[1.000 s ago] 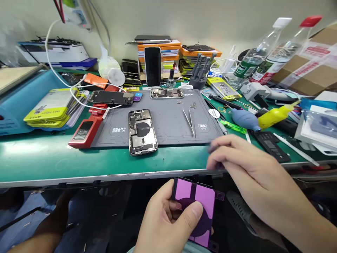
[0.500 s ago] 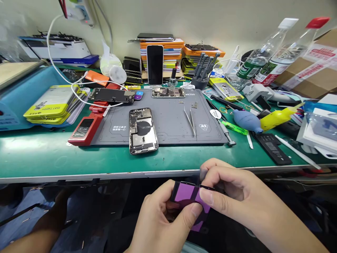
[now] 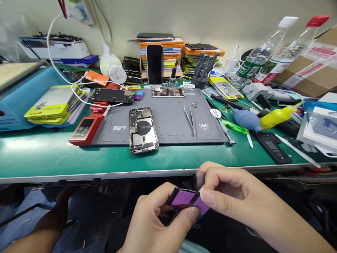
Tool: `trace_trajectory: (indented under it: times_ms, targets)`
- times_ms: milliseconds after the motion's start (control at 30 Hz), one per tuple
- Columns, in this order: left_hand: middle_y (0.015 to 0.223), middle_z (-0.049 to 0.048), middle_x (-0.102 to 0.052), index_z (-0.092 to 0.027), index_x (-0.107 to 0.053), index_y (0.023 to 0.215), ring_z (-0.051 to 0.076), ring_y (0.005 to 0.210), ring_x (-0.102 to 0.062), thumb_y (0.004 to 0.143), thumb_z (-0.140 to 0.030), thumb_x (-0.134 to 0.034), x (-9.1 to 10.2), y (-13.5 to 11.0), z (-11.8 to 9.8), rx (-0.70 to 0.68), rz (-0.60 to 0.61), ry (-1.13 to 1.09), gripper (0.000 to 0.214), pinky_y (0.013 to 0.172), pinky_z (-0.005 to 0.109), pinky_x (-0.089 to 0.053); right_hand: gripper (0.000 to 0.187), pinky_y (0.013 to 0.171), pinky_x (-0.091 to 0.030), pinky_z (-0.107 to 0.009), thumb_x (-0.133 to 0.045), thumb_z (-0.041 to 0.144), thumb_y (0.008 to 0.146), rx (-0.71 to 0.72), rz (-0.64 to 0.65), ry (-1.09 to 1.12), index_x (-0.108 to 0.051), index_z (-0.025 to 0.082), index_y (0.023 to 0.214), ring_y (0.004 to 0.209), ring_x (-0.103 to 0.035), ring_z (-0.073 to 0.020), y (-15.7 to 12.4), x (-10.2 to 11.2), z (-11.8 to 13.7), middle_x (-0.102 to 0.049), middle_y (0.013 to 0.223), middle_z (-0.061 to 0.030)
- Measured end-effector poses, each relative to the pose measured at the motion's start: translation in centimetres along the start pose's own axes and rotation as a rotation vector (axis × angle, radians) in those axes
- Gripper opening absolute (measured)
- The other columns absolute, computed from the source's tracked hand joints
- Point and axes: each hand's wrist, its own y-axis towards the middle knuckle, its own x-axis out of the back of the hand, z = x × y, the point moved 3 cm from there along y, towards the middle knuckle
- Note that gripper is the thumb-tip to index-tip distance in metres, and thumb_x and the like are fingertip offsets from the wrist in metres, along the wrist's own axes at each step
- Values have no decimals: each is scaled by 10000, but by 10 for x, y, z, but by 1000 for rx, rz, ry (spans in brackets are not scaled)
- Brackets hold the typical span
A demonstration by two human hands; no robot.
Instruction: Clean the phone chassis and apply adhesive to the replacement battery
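In front of the bench edge, my left hand (image 3: 160, 219) grips a phone battery (image 3: 182, 198), black with purple adhesive film on its face. The thumb presses across the film while the fingers support it from behind. My right hand (image 3: 229, 191) is closed at the battery's upper right corner, thumb and forefinger pinched together there. Dark thin film shows behind that edge; whether it is joined to the battery I cannot tell. Beyond the hands, an opened phone housing (image 3: 144, 130) lies on the grey work mat (image 3: 171, 123), with tweezers (image 3: 191, 121) to its right.
A red tool (image 3: 83, 130) lies at the mat's left, near yellow battery boxes (image 3: 50, 103). A second opened phone (image 3: 168, 92) rests at the mat's back. On the right are a blue air blower (image 3: 246, 119), a black battery (image 3: 273, 148) and a white stick (image 3: 297, 151).
The battery has tipped so its purple face looks flatter and less of it shows. Both hands have shifted slightly, keeping their hold; the things on the bench stay put.
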Motion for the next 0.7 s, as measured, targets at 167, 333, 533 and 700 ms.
trace_trajectory:
  times_ms: [167,333,533,700]
  targets:
    - [798,13,-832,-230,-878,811,176,714,-727,849,-417,-941,7,0,0,-74,-14,56,201,676,234,-561,328,749,-402,-265,-1015,427,944,-139,188,286,-807,198,837,835,-540,-172,6,2,-4,-634,898,6]
    - [816,14,-849,-243,-897,833,187,742,-743,854,-399,-950,11,0,4,-68,-9,65,166,706,240,-573,261,845,-440,-285,-1008,433,883,-204,216,307,-918,223,1008,959,-588,-210,7,9,-8,-703,1027,-28]
    - [764,6,-767,-195,-852,855,186,756,-703,860,-366,-942,8,4,4,3,67,11,193,695,232,-574,432,838,-518,-285,-991,623,982,-57,84,-36,-782,246,979,948,-658,-222,7,-7,0,-701,1012,2]
    - [772,-9,-740,-196,-842,854,165,737,-652,911,-383,-883,6,4,1,-28,85,88,200,657,222,-530,474,707,-481,-232,-1035,456,963,-63,114,148,-659,209,813,804,-609,-170,17,-19,1,-619,884,28]
